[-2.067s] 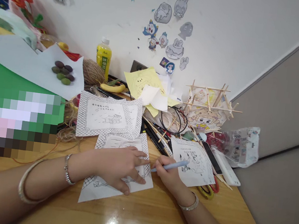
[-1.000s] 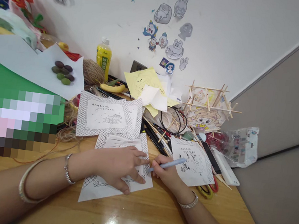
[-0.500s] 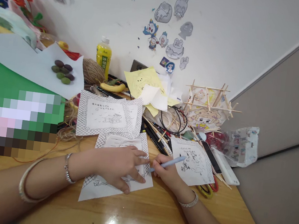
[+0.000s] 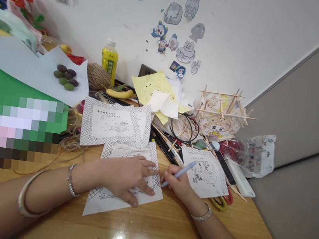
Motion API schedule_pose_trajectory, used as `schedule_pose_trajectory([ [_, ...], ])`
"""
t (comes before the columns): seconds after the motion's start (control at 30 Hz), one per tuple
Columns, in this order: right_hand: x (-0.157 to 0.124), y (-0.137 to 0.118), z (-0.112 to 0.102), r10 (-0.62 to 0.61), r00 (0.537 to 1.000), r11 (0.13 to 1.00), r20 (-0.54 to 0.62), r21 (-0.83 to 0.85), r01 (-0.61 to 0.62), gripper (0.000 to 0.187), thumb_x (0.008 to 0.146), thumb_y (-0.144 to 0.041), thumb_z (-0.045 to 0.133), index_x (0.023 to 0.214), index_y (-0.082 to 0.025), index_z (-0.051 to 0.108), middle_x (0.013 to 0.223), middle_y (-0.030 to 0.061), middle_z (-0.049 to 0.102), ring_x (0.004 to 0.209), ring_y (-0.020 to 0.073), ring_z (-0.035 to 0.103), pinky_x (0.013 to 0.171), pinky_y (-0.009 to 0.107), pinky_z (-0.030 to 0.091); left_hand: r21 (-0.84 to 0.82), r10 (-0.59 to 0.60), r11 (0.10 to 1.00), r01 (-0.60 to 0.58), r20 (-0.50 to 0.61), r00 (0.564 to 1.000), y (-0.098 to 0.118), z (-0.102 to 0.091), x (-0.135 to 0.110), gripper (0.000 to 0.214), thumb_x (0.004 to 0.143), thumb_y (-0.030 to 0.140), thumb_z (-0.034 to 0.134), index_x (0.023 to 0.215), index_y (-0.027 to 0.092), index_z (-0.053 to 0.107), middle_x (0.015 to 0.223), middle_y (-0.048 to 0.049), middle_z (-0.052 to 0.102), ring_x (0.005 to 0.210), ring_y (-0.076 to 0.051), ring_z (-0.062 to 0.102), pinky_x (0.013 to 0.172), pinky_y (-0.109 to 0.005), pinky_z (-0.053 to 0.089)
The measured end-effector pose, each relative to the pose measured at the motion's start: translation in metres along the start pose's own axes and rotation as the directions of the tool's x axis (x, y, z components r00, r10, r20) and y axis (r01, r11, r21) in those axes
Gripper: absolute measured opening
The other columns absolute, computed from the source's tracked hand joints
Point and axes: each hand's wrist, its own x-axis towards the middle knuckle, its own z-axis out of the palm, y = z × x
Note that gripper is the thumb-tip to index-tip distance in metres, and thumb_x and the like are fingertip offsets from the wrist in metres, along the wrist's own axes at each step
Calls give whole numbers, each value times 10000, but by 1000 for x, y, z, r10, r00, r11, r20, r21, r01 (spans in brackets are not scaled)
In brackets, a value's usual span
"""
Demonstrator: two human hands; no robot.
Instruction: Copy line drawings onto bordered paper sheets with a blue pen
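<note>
Just right of the sheet (image 4: 108, 203) under the spread left hand (image 4: 131, 178), the right hand (image 4: 179, 184) grips a pen (image 4: 184, 170) slanting far-right

A glossy wood-grained tabletop (image 4: 132, 233) carries a sheet with a cross-hatched border (image 4: 107, 203) near its front edge; farther back lie dark pens (image 4: 165, 150), tangled twine (image 4: 72, 123) and a long white item (image 4: 242, 180).

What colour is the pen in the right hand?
The pen in the right hand is pale blue, best seen in the head view.
</note>
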Motion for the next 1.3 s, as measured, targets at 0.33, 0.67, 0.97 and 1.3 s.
schedule_pose_trajectory([
  [0.33, -1, 16, -3, -85, 972, 995, -217, 40, 96, 354, 838, -347, 530, 516, -211, 473, 452, -35, 473, 488, 135, 514, 506, 253, 417, -4, -31, 999, 31, -22, 999, 1, 0, -1, 433, 782, 504, 671, 1176, 325, 646, 1325, -117, 547, 1150, -337, 529, 944, -429, 379],
  [0.67, 0, 7, 0, -64, 998, 993, 26, -97, 67, 342, 813, -291, 514, 492, -207, 430, 453, -43, 433, 440, 103, 435, 449, 228, 340, 37, -51, 998, 48, 85, 995, 5, -2, 2, 519, 807, 575, 600, 1254, 313, 587, 1256, -159, 552, 1183, -375, 478, 953, -503, 355],
  [0.97, 2, 6, -1, -81, 995, 988, 57, -124, 87, 339, 816, -295, 522, 504, -207, 423, 448, -40, 454, 437, 98, 423, 442, 218, 327, 15, -85, 996, 84, 148, 985, 6, -5, 2, 530, 819, 576, 585, 1288, 329, 555, 1311, -170, 518, 1241, -384, 437, 975, -550, 337],
  [1.3, 1, 5, -1, -49, 998, 996, 39, -70, 51, 341, 803, -334, 537, 501, -203, 449, 469, -35, 458, 441, 100, 432, 431, 217, 334, 16, -79, 997, 77, 143, 987, 6, -5, 2, 526, 823, 576, 577, 1287, 327, 561, 1294, -171, 529, 1245, -387, 434, 980, -546, 339],
])
